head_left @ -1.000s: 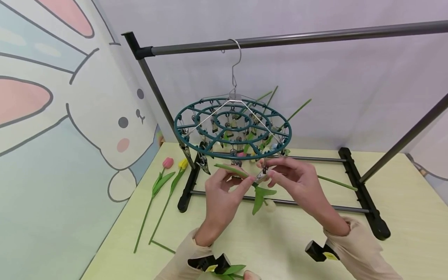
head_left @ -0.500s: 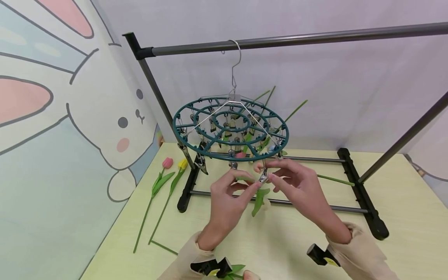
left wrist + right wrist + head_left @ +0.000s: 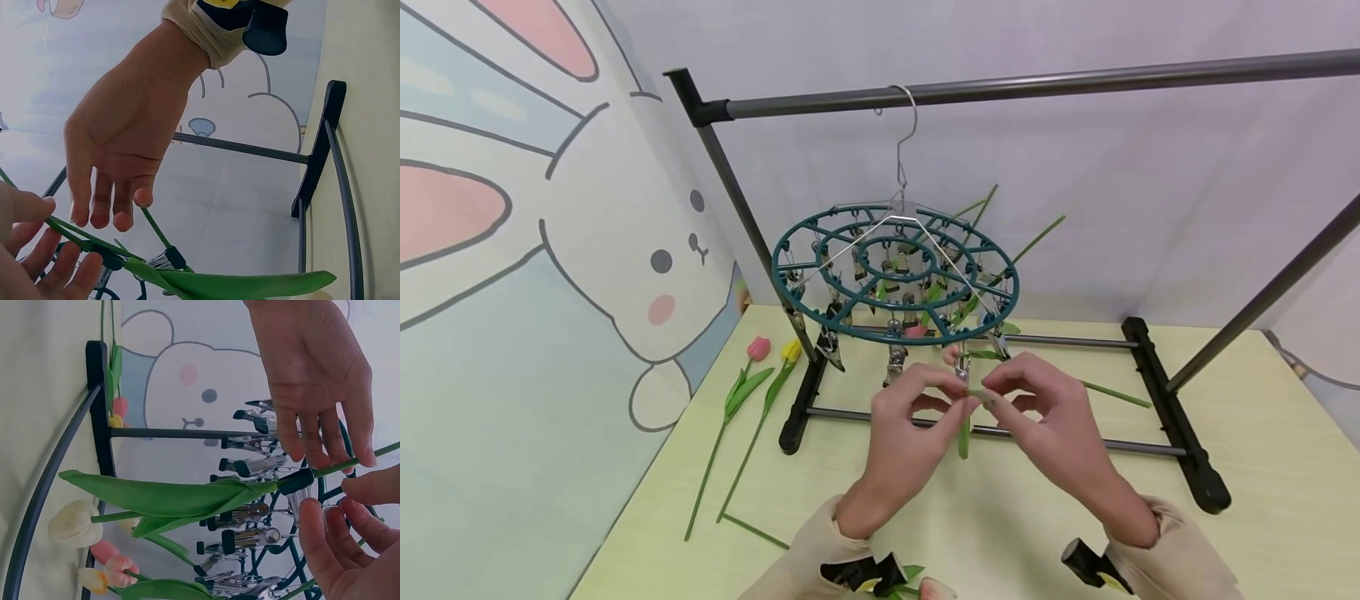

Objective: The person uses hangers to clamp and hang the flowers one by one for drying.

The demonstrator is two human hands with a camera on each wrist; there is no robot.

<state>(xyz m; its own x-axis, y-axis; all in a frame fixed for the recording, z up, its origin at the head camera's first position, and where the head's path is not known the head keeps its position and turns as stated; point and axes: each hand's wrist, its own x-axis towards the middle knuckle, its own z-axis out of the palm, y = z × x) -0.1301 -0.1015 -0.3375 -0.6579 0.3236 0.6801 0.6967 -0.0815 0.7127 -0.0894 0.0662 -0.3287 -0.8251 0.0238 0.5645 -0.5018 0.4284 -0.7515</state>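
Observation:
A white tulip hangs head down, its stem caught in a metal clip with dark tips. The clip dangles from the front of a round green hanger. My left hand pinches the stem just above the clip between thumb and fingers. Close beside the clip and stem is my right hand, its fingers loosely bent and apart in the right wrist view; whether a fingertip touches the stem is hard to tell. In the head view the green leaf shows beneath the hands, which hide most of the flower.
The hanger hooks over a grey rack bar. Several clips and hung tulips crowd its rings. Pink and yellow tulips lie left on the table. A black rack foot stands right, and another flower lies at the front edge.
Earlier both hands were at the clip, with the stem pointing left. The right hand has since come off the clip, which now grips the stem, and the leaf hangs straighter down.

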